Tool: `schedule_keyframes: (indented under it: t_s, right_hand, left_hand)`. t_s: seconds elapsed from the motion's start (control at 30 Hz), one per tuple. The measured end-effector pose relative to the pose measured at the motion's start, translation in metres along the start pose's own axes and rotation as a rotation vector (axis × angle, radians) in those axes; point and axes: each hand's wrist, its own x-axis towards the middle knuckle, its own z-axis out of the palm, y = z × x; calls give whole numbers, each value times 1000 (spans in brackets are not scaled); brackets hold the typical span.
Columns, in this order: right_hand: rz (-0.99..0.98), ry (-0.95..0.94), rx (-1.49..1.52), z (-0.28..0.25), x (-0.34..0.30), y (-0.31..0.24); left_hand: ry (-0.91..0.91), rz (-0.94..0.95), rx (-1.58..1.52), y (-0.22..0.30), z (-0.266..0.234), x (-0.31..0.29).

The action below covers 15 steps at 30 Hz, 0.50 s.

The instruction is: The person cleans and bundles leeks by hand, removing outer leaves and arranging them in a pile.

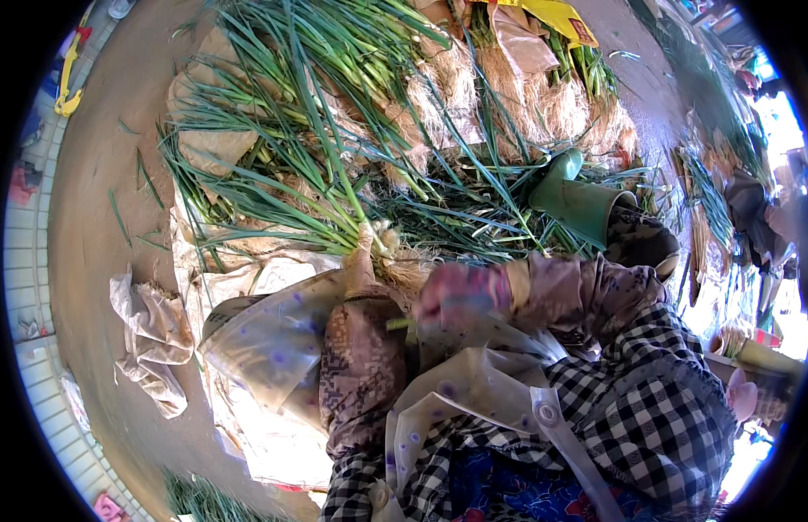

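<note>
brown floor (108, 217) stretches under everything, edged on the left by pale tiles (34, 296). across its upper middle spreads a big heap of green onions (317, 52), long leaves fanned toward the left, stringy pale roots showing toward the right. a pale sack (273, 435) lies flat on the floor, partly covered by a see-through apron (273, 348) with purple dots. a green boot (578, 204) rests among loose leaves at the right. a crumpled beige sack (151, 339) lies apart on the left; whether it holds anything cannot be told. at the top, a yellow bag (560, 16) lies over some of the onions, its contents hidden.

the left forearm, in a patterned sleeve (360, 357), points straight out from the body. at its end the left hand (360, 261) has its fingers closed around the pale lower stems of a bunch of green onions (341, 228), just beyond the apron. the right forearm comes across from the right; the right hand (460, 294), pink and purple, is near the bunch's roots but blurred, so i cannot tell how open its fingers are or what they hold. a small yellow-green piece (398, 323) shows just beside it.
</note>
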Motion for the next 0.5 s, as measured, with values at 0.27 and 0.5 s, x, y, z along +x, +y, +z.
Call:
schedule_keyframes:
  t_s: [0.27, 0.5]
  right_hand:
    - [599, 447, 295, -72, 42, 104]
    - [430, 544, 1256, -69, 127, 94]
  left_hand:
    - [-473, 8, 18, 6, 4, -14]
    - [-96, -70, -84, -6, 8, -17]
